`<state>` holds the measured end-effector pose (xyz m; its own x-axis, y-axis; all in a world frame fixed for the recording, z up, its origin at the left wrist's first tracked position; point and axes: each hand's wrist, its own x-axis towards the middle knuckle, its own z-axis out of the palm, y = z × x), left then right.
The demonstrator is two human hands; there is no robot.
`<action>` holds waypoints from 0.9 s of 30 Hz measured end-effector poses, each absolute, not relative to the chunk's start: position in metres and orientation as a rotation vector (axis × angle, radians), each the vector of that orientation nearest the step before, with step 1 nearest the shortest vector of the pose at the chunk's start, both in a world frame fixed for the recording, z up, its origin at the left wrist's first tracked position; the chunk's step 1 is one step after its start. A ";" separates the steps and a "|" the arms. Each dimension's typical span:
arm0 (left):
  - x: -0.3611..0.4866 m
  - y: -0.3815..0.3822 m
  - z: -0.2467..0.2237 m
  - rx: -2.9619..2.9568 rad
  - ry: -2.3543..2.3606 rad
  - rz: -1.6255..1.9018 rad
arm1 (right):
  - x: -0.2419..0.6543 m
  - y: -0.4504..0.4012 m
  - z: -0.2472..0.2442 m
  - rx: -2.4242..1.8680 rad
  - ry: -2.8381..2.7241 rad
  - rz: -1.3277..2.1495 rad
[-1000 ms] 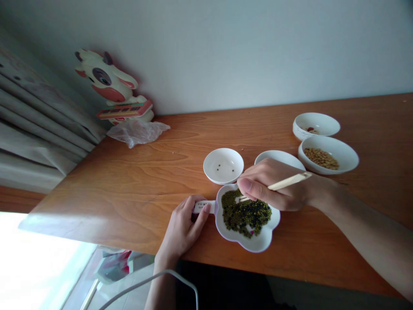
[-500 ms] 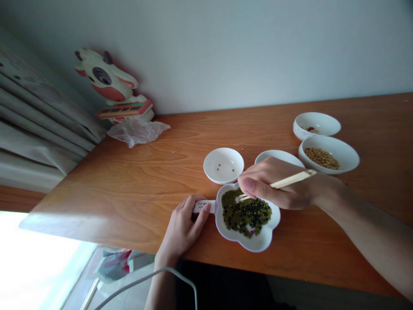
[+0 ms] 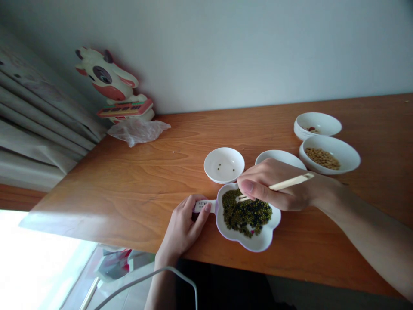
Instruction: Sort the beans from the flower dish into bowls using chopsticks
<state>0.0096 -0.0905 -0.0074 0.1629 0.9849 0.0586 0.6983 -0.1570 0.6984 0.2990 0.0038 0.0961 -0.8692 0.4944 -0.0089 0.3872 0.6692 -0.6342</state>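
My left hand (image 3: 185,224) is closed on the short handle of a white, lobed dish (image 3: 263,242) with a lilac rim. Green and black beans (image 3: 238,213) lie spread in the dish. Over its upper right part, my right hand (image 3: 274,183) grips a pair of pale chopsticks (image 3: 292,181), their tips down among the beans. Just behind the dish is a small white bowl (image 3: 223,155) with a few beans in it. Another white bowl (image 3: 279,156) is partly hidden by my right hand, and its contents cannot be seen.
At the right stand a bowl (image 3: 350,157) of tan beans and a bowl (image 3: 329,122) with some reddish bits. A cow-shaped toy keyboard (image 3: 114,86) and a crumpled plastic bag (image 3: 138,131) sit at the back left. A grey cable (image 3: 174,270) crosses below the table (image 3: 129,189).
The chopstick tips have shifted very slightly to the left in the beans. Both hands keep their hold, and the dish and bowls stay in place.
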 end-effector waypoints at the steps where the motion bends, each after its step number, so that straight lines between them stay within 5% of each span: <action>1: 0.010 -0.090 -0.007 1.921 1.590 0.715 | 0.299 0.003 0.097 -0.746 -2.711 0.978; 17: 0.010 -0.091 -0.005 1.942 1.607 0.722 | 0.318 0.008 0.110 -0.615 -2.331 1.002; 27: 0.009 -0.091 -0.006 1.930 1.596 0.700 | 0.319 0.008 0.126 -0.827 -2.329 0.713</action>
<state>0.0091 -0.0905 -0.0057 0.1657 0.9846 0.0551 0.7074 -0.1576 0.6890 0.3188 0.0076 0.1256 -0.6517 0.6857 0.3242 0.3865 0.6680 -0.6359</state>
